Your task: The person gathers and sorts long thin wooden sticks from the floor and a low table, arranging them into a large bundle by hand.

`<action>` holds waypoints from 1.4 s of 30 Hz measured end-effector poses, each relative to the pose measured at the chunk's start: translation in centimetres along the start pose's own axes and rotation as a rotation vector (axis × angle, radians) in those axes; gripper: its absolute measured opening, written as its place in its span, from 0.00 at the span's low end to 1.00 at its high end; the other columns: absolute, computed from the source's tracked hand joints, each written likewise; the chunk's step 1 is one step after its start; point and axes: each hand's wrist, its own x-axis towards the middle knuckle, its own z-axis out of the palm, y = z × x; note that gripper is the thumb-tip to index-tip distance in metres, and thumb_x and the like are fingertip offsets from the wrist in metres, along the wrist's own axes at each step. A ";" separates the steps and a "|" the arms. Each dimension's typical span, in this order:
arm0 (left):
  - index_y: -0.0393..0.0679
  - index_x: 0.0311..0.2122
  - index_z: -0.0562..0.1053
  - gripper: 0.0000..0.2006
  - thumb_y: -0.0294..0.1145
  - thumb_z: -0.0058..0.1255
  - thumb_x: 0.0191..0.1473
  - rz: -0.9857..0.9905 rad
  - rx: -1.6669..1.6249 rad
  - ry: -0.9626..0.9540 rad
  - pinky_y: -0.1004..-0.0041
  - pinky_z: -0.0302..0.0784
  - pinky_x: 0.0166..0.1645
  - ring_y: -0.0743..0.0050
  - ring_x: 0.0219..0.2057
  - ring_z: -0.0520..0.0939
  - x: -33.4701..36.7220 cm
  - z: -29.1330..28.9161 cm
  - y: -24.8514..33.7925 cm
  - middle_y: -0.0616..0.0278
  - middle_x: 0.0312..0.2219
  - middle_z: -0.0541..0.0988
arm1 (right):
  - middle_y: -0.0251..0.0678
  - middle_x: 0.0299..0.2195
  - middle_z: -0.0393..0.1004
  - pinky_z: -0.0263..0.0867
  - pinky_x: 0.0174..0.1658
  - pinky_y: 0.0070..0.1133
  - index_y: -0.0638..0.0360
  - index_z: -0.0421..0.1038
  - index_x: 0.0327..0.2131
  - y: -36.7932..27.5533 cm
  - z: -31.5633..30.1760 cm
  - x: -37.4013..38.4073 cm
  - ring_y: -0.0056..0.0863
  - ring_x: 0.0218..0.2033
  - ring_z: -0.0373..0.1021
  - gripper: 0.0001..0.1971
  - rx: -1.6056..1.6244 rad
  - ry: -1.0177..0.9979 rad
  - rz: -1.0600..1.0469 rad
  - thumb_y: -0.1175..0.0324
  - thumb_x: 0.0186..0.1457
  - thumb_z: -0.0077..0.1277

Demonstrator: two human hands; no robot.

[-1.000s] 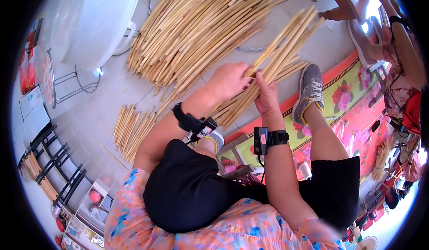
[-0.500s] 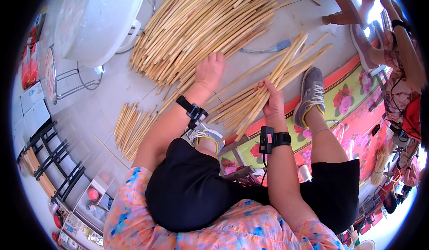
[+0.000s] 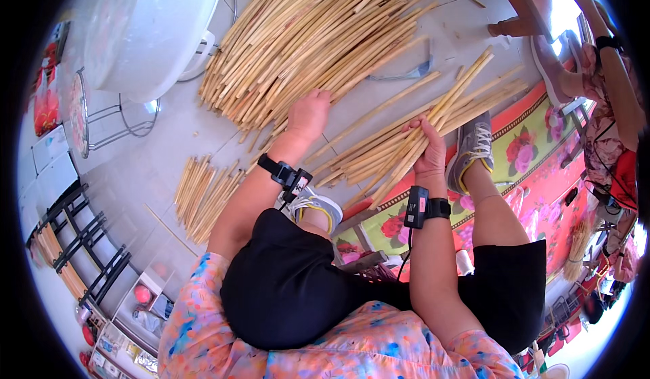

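Note:
A large heap of long, pale wooden sticks (image 3: pixel 305 47) lies on the floor in front of me. My left hand (image 3: pixel 310 113) rests at its near right edge, fingers curled down; what they close on is hidden. My right hand (image 3: pixel 428 150) is closed around a few sticks (image 3: pixel 450 101), which slant up to the right. Under and beside that hand more loose sticks (image 3: pixel 379 155) lie in a spread bunch, reaching toward my right shoe. To the left of my left forearm lies a smaller group of shorter sticks (image 3: pixel 196 189).
A big white tub (image 3: pixel 152 33) stands at the upper left beside a round metal-framed stool (image 3: pixel 81 111). A floral red and green mat (image 3: pixel 521 149) runs along the right. Another person's arm (image 3: pixel 619 74) and a wooden furniture leg (image 3: pixel 511 27) are at the upper right.
My right hand has shifted right with its sticks, and the loose bunch beneath has slid right too. My left hand has drawn slightly left and nearer to me along the heap's edge.

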 end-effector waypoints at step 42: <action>0.41 0.31 0.71 0.08 0.34 0.46 0.51 0.153 -0.196 -0.224 0.58 0.73 0.34 0.47 0.29 0.77 -0.7 1.8 2.8 0.53 0.27 0.76 | 0.31 0.26 0.64 0.65 0.36 0.26 0.56 0.58 0.47 -0.6 0.0 0.5 0.22 0.26 0.63 0.19 -0.160 0.025 -0.087 0.72 0.52 0.49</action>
